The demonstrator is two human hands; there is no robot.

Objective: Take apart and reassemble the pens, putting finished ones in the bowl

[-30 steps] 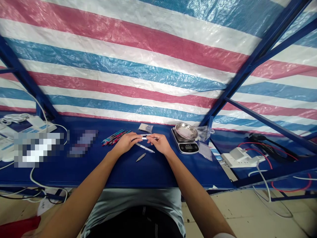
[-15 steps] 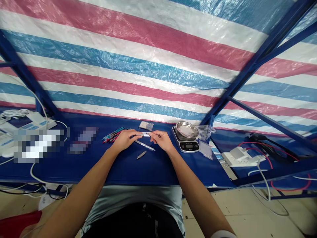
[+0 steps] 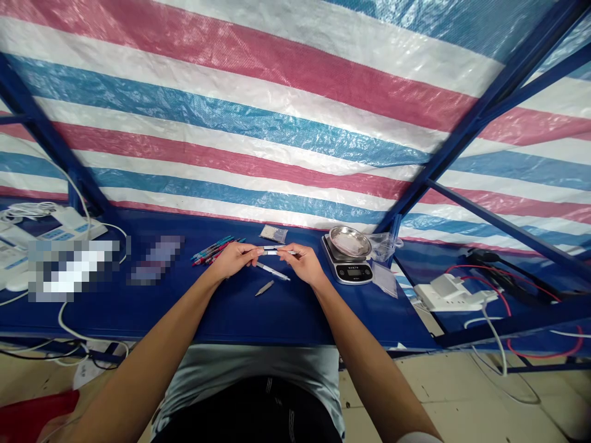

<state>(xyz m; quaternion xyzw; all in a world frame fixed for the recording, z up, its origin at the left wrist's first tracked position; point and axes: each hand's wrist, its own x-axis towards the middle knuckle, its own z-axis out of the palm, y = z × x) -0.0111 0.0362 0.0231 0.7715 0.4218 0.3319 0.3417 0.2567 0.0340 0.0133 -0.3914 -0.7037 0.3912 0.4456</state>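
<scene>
L hand [image 3: 235, 259] & R hand [image 3: 302, 264] both pinching white pen [image 3: 277, 251] over blue table [image 3: 138, 314]; 2nd pen [image 3: 272, 271] lying just below, grey pen part [image 3: 265, 288] nearby, loose pens [image 3: 215, 251] to left, scale [image 3: 347, 263] to right.

Head-worn camera — faces forward and down at left hand [image 3: 234, 260], right hand [image 3: 302, 266] — close.

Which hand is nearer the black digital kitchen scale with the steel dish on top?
Right. The right hand is just left of the black digital kitchen scale, not touching it; the left hand lies farther left, beyond the right hand.
</scene>
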